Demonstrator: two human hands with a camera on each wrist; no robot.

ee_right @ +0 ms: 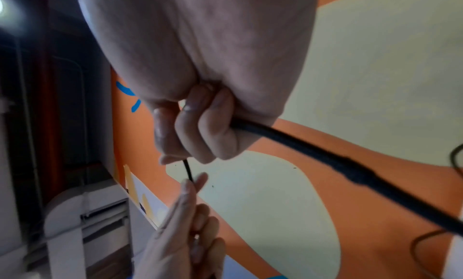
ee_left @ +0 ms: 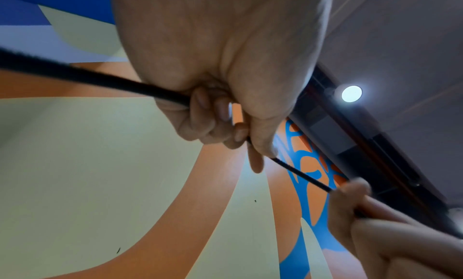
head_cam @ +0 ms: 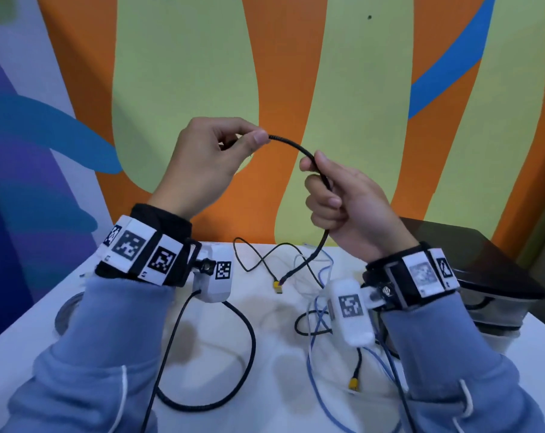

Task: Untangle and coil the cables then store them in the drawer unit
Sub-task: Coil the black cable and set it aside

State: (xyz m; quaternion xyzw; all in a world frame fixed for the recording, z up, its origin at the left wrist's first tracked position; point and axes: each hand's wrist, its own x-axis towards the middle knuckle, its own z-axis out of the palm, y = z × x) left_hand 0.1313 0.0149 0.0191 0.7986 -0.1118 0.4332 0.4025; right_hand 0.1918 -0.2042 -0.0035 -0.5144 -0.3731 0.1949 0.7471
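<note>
Tangled wires are still littering the white table (head_cam: 258,310); my left hand (head_cam: 208,157) and right hand (head_cam: 343,207) are gripping the black braided cable (head_cam: 293,146), coiling barely begun.

I wear light blue sleeves (head_cam: 108,354) with white drawstrings. Each wrist carries a black band (head_cam: 146,251) of square black-and-white marker tiles, plus a white camera box (head_cam: 354,310) bearing another marker.

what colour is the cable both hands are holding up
Black, with a braided look. The cable arcs between the left hand and right hand; clearest in the head view.
</note>
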